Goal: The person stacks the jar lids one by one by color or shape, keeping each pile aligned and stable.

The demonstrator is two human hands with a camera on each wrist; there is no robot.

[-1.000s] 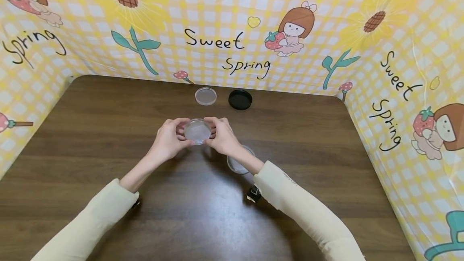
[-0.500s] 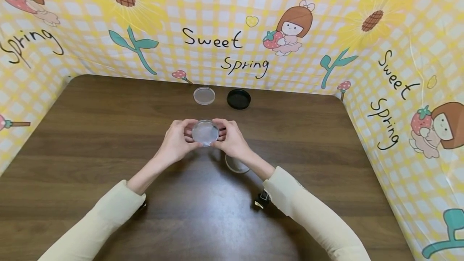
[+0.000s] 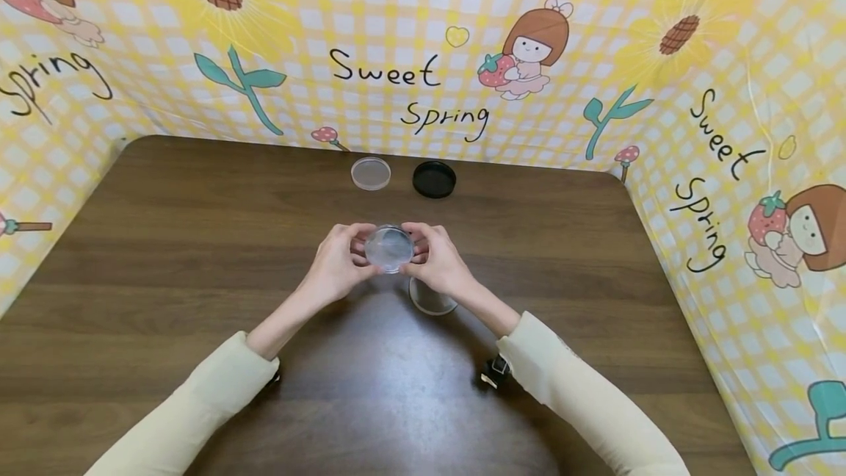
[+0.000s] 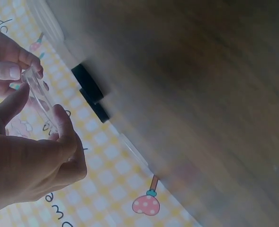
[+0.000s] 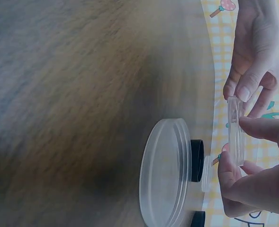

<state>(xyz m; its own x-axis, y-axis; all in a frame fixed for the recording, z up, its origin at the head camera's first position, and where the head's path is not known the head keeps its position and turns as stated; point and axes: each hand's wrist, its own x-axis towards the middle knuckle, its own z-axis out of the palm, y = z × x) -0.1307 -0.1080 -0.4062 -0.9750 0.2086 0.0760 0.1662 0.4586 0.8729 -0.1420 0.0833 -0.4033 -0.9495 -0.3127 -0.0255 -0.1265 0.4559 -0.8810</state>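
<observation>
Between both hands, raised above the table, is a clear round petri dish (image 3: pixel 388 250). My left hand (image 3: pixel 339 263) pinches its left edge, with the thumb at the near side and fingers at the far side. On the opposite edge, my right hand (image 3: pixel 441 263) grips it the same way. Seen edge-on in the right wrist view, the dish (image 5: pixel 236 132) is thin and transparent. A larger clear round dish (image 3: pixel 432 300) lies on the table, partly covered by the right hand and wrist.
Toward the back of the brown wooden table (image 3: pixel 198 255) lie a small clear round dish or lid (image 3: pixel 371 173) and a shallow black round one (image 3: pixel 434 179). Yellow checked cloth (image 3: pixel 410 20) with printed figures stands along the back and sides.
Both hands have shifted right and a little nearer, carrying the petri dish with them. Their hold on its two edges looks the same. The items on the table have stayed put.
</observation>
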